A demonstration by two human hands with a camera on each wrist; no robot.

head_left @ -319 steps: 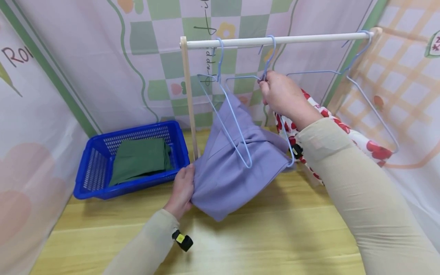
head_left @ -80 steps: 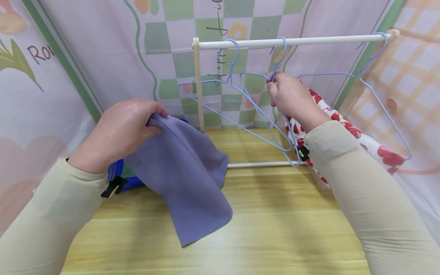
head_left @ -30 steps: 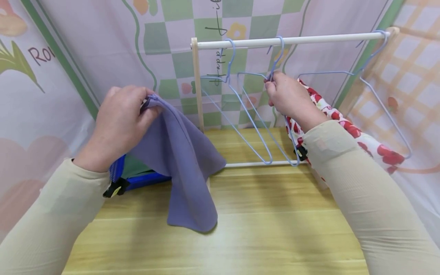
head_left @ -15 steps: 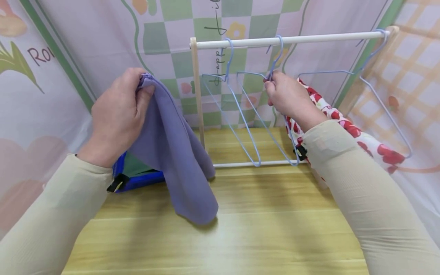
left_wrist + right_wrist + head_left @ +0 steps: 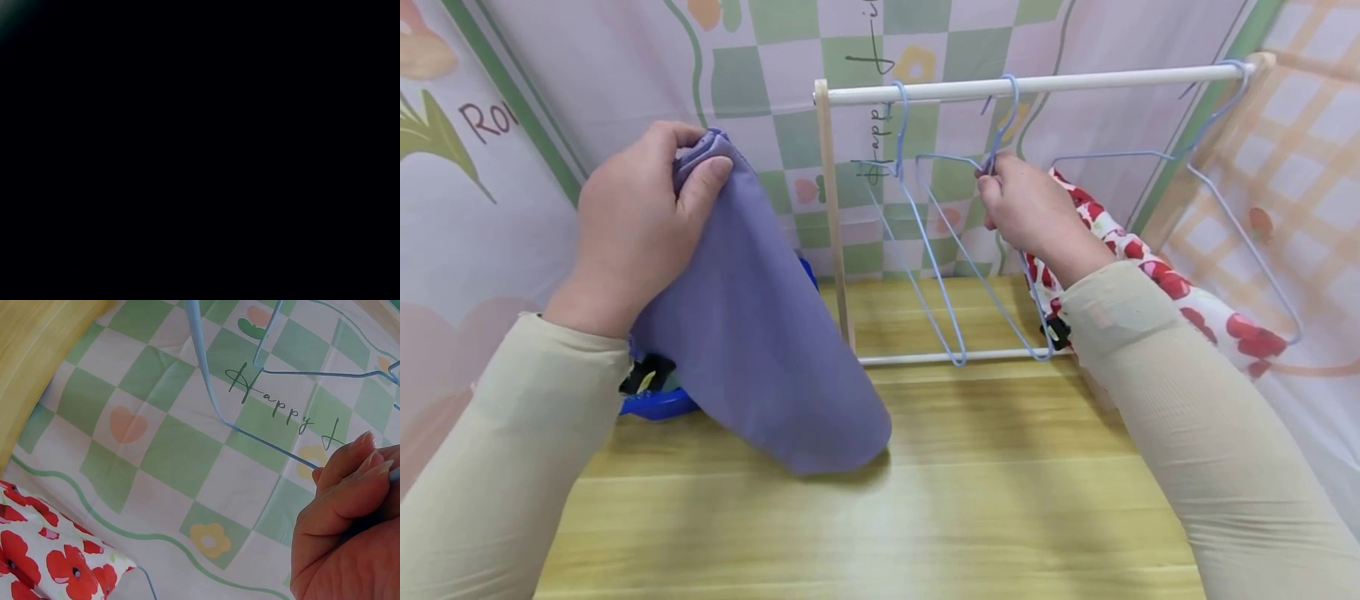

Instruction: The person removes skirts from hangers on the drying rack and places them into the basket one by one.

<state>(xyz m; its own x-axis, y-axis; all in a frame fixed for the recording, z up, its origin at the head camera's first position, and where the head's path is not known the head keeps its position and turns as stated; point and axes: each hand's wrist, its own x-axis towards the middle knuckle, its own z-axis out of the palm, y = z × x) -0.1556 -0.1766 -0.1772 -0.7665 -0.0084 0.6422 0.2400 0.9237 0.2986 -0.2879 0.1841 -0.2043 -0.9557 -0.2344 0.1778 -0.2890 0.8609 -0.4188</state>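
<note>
In the head view my left hand [image 5: 636,221] pinches a lavender garment [image 5: 760,333] by its bunched upper edge, thumb in front. The cloth hangs down to the right, its lower end near the table; its exact kind is unclear. My right hand [image 5: 1030,204] grips the middle blue wire hanger [image 5: 951,157] at the base of its hook, and that hook sits over the white rail [image 5: 1075,82]. In the right wrist view the curled fingers [image 5: 344,500] hold the hanger's wire [image 5: 269,444]. The left wrist view is almost wholly black.
Another blue hanger [image 5: 917,208] hangs bare left of my right hand. At the rail's right end is a third hanger [image 5: 1243,242], with a red-flowered white cloth [image 5: 1198,308] beside it. A blue basket [image 5: 658,406] lies mostly hidden behind the garment. Printed curtains enclose the wooden table [image 5: 880,525].
The garment has come away from the middle hanger and hangs from my left hand, which has risen lately. The left hanger's swing has settled. My right hand keeps its hold.
</note>
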